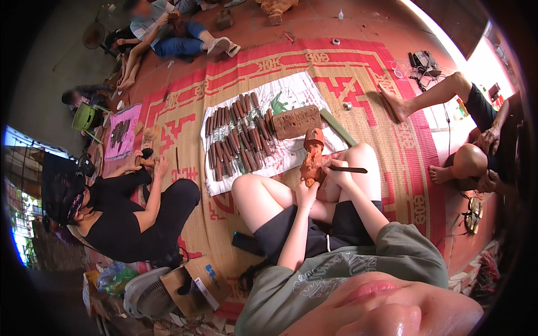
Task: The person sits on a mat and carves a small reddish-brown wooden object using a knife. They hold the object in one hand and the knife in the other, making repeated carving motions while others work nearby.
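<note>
Between my bent knees I hold a reddish-brown carved wooden figurine [315,152] with a rounded top, roughly upright. Closed around its lower end is my left hand [306,194]. My right hand [338,177] grips a dark, slim carving tool [354,170] against the figurine's right side; its working tip is too small to make out. Just beyond the figurine, a white cloth [274,172] bears several rows of wooden-handled carving tools [242,134]. A brown rectangular block [297,122] lies there too, with a green bar [338,127] along the cloth's right edge.
A red and tan woven mat [370,120] spreads beneath me. On my left a person in black [123,215] works on a small wooden piece; another person's bare leg [426,101] reaches in from the right. Near left stand a cardboard box [196,285] and a grey fan [148,297].
</note>
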Demonstrator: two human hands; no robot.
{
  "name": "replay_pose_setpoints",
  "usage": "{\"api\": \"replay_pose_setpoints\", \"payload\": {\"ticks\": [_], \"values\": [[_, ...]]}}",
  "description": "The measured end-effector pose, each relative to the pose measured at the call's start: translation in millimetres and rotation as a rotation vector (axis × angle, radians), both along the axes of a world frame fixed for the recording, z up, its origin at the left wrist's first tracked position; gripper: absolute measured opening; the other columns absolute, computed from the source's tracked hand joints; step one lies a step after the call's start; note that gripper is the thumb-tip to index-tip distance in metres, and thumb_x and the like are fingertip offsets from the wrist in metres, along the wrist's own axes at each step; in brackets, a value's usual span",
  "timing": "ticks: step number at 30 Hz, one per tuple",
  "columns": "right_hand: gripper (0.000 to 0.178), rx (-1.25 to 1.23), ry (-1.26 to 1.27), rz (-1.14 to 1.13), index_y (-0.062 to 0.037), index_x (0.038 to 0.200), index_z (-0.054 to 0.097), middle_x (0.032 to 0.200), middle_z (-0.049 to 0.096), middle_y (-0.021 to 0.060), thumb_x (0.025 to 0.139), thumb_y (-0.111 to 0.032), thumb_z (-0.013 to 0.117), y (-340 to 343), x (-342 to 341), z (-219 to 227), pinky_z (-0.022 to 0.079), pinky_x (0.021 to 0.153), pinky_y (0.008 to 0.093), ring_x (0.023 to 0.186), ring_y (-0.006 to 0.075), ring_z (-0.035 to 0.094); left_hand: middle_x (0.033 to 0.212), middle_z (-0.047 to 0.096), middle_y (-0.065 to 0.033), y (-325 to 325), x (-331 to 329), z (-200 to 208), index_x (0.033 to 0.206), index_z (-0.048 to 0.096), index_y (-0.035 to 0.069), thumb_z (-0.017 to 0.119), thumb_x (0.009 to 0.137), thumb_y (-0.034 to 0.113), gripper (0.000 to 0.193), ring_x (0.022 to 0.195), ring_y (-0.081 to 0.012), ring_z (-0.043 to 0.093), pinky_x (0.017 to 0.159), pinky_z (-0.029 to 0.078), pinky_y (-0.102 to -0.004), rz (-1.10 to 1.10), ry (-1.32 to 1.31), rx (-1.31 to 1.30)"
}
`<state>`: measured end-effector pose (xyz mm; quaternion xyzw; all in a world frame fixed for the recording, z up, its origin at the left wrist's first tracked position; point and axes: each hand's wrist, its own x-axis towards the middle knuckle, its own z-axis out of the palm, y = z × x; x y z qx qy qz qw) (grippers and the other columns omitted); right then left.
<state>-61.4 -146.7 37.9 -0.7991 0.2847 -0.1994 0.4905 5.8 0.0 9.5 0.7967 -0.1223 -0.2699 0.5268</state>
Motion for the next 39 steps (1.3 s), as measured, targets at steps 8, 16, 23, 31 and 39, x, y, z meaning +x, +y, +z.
{"api": "replay_pose_setpoints", "payload": {"ticks": [8,16,23,31,39], "values": [[0.01,0.001,0.005,0.033,-0.0028,0.072,0.061,0.06,0.061,0.008,0.073,-0.01,0.068,-2,-2,7,0.046,0.053,0.0274,0.054,0.0126,0.057,0.066,0.059,-0.0233,-3,0,-7,0.072,0.059,-0.005,0.065,0.065,0.028,0.034,0.066,-0.0368,0.061,0.06,0.048,-0.0417,-0.009,-0.085,0.041],[0.011,0.142,0.126,0.045,-0.0046,0.075,0.064,0.058,0.06,0.0053,0.075,-0.015,0.068,0,-4,5,0.043,0.046,0.0273,0.048,0.0113,0.054,0.07,0.061,-0.0224,-2,0,-5,0.078,0.059,-0.003,0.064,0.066,0.024,0.031,0.069,-0.0366,0.061,0.062,0.048,-0.0414,-0.034,-0.024,-0.043],[0.014,0.126,-0.003,0.088,-0.0008,0.084,0.065,0.066,0.064,0.0065,0.076,-0.013,0.068,-4,-5,-12,0.045,0.053,0.0221,0.059,0.0077,0.057,0.053,0.055,-0.0061,-3,1,-26,0.071,0.058,-0.003,0.066,0.069,0.022,0.026,0.041,-0.0132,0.052,0.037,0.043,-0.028,-0.007,-0.094,-0.009],[0.014,0.206,0.108,0.062,-0.0008,0.085,0.064,0.066,0.063,0.0063,0.079,-0.013,0.065,-1,-4,3,0.044,0.046,0.0229,0.054,0.0089,0.057,0.054,0.055,-0.0068,-3,-1,-20,0.072,0.058,-0.004,0.066,0.069,0.021,0.026,0.041,-0.0128,0.052,0.037,0.045,-0.0277,0.011,-0.075,-0.016],[0.016,-0.023,0.123,0.017,0.0019,0.084,0.061,0.068,0.063,0.0103,0.08,-0.013,0.063,9,-2,5,0.048,0.055,0.0263,0.06,0.0151,0.061,0.056,0.057,-0.0081,-3,-1,7,0.075,0.059,-0.004,0.066,0.068,0.021,0.027,0.042,-0.0137,0.053,0.038,0.044,-0.0269,0.012,0.092,-0.045]]}}
